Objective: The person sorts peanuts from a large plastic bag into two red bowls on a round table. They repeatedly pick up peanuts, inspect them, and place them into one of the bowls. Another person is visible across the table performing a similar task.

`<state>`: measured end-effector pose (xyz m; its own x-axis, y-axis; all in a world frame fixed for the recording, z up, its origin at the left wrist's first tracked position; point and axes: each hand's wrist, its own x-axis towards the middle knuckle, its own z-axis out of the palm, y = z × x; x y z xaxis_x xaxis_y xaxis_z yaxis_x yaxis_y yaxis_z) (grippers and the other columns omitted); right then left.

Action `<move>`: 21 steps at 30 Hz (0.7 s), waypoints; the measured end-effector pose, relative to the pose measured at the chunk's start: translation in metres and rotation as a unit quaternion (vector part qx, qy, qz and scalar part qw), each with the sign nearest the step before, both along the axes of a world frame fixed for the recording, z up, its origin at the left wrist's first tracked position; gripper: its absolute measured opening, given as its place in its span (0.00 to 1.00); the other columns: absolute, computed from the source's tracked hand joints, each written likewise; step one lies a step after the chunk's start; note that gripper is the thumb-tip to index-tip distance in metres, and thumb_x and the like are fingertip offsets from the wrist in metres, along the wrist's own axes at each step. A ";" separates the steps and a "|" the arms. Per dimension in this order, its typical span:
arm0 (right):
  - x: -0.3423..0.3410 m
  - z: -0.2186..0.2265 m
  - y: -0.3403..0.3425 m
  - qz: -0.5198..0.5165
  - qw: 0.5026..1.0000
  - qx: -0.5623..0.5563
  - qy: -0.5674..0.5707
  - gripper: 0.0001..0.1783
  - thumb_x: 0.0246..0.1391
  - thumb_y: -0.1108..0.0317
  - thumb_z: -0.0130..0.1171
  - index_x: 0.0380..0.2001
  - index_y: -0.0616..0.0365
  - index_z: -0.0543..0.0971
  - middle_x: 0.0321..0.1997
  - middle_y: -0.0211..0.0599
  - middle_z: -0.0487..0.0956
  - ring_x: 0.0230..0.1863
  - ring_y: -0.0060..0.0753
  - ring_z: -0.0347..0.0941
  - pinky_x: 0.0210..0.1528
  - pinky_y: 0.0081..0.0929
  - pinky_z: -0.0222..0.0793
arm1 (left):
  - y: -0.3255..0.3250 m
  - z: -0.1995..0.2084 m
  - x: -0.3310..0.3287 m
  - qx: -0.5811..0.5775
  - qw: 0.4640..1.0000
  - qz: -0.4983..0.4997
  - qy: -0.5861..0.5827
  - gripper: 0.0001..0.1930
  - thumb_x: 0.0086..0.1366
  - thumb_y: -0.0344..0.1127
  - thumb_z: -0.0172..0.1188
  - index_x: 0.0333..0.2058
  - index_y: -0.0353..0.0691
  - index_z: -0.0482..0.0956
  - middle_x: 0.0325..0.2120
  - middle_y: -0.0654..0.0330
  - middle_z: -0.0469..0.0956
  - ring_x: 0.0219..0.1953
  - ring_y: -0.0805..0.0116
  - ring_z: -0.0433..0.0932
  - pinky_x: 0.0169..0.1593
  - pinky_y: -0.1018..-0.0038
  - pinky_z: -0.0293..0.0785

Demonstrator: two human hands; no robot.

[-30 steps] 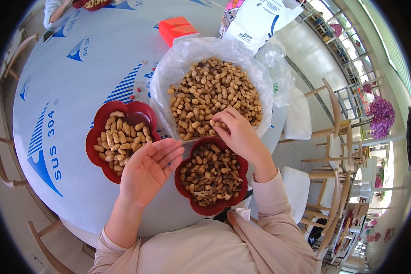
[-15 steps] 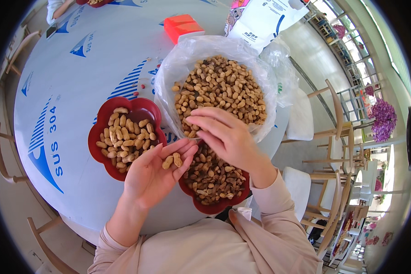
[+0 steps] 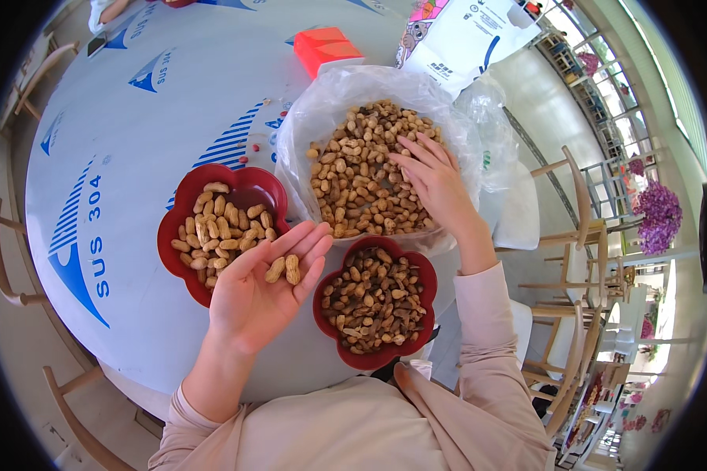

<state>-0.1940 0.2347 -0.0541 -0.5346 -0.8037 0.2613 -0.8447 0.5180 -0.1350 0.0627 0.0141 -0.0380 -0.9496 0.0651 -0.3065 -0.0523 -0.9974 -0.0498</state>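
My left hand point(image 3: 247, 302) is turned palm up with its fingers loosely extended, and two unshelled peanuts point(image 3: 292, 269) rest on it. At the right, my right hand point(image 3: 441, 188) reaches over a heap of peanuts point(image 3: 357, 177) in a clear plastic bag point(image 3: 297, 118). Its fingers are spread and touch the top of the heap; no peanut shows in its grip. Just left of my left hand stands a dark red flower-shaped bowl point(image 3: 167, 245) of pale, clean-looking peanuts. A second such bowl point(image 3: 319, 314), nearer my body, contains darker, smaller peanuts.
Beyond the bag are a red-orange box point(image 3: 326, 49) and a white paper bag point(image 3: 463, 47). A few red bits lie on the film-covered round table point(image 3: 133, 314). At the far left another person's arm point(image 3: 111, 11) rests near a phone point(image 3: 96, 44). Wooden chairs point(image 3: 573, 196) stand around.
My right hand has moved from beside my left hand, right and away, onto the peanuts in the plastic bag. My left hand still carries the two peanuts. The nearer bowl is now uncovered.
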 end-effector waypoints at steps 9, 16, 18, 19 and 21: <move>0.043 0.000 -0.018 0.153 0.983 0.001 -0.107 0.21 0.59 0.60 0.66 0.57 0.39 0.83 0.71 0.30 0.71 0.74 0.44 0.60 0.75 0.49 0.53 | -0.002 -0.006 0.001 0.018 1.000 0.007 -0.005 0.27 0.78 0.37 0.40 0.68 0.24 0.59 0.69 0.42 0.62 0.70 0.53 0.66 0.71 0.62 0.67; 0.010 -0.003 -0.018 0.040 0.995 0.024 0.093 0.19 0.61 0.67 0.62 0.55 0.41 0.83 0.68 0.29 0.74 0.72 0.40 0.64 0.73 0.48 0.55 | -0.003 -0.008 0.002 0.022 1.000 0.012 -0.007 0.26 0.79 0.37 0.41 0.68 0.24 0.60 0.69 0.42 0.63 0.69 0.53 0.67 0.70 0.62 0.68; 0.007 0.003 -0.022 0.036 0.996 -0.003 0.078 0.19 0.61 0.69 0.62 0.55 0.43 0.83 0.68 0.30 0.74 0.71 0.40 0.65 0.72 0.45 0.58 | -0.003 -0.008 0.001 0.026 0.999 0.015 -0.012 0.26 0.79 0.37 0.41 0.67 0.24 0.61 0.69 0.42 0.63 0.69 0.53 0.67 0.70 0.62 0.68; 0.011 0.005 -0.028 0.065 0.996 -0.049 0.020 0.19 0.59 0.69 0.63 0.55 0.46 0.82 0.68 0.32 0.74 0.71 0.40 0.65 0.71 0.43 0.60 | -0.003 -0.008 0.001 0.029 0.999 0.016 -0.016 0.26 0.79 0.38 0.41 0.67 0.24 0.61 0.68 0.42 0.63 0.69 0.53 0.67 0.70 0.62 0.68; 0.027 0.008 -0.047 0.151 0.986 -0.060 -0.026 0.20 0.58 0.68 0.64 0.55 0.45 0.82 0.68 0.32 0.74 0.71 0.40 0.65 0.71 0.42 0.61 | -0.003 -0.008 0.002 0.032 0.999 0.017 -0.020 0.26 0.79 0.38 0.42 0.67 0.24 0.61 0.68 0.42 0.64 0.68 0.53 0.68 0.70 0.62 0.68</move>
